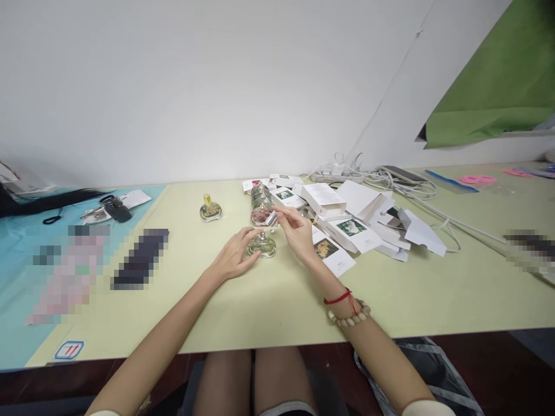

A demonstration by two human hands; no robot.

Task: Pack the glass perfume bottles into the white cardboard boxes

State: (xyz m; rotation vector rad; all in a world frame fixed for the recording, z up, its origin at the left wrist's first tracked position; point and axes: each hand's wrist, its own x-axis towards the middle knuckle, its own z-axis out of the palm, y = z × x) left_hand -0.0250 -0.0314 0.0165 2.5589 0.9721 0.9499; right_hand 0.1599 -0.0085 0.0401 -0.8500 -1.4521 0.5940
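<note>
A small clear glass perfume bottle (262, 247) stands on the pale green table (269, 306) in front of me. My left hand (234, 255) rests beside it, fingertips touching its left side and neck. My right hand (297, 230) is just to its right and pinches a small silver cap (271, 218) above the bottle. Behind it stand a pink-filled bottle (261, 215) and a greenish one (259, 195). Another bottle with a gold cap (210, 209) stands apart to the left.
A heap of white cartons with flower pictures (347, 222) lies right of my hands. White cables and a power strip (338, 172) run along the wall. Black items (113, 208) lie on a blue mat (17, 260) at left. Green cloth (494, 86) hangs at upper right.
</note>
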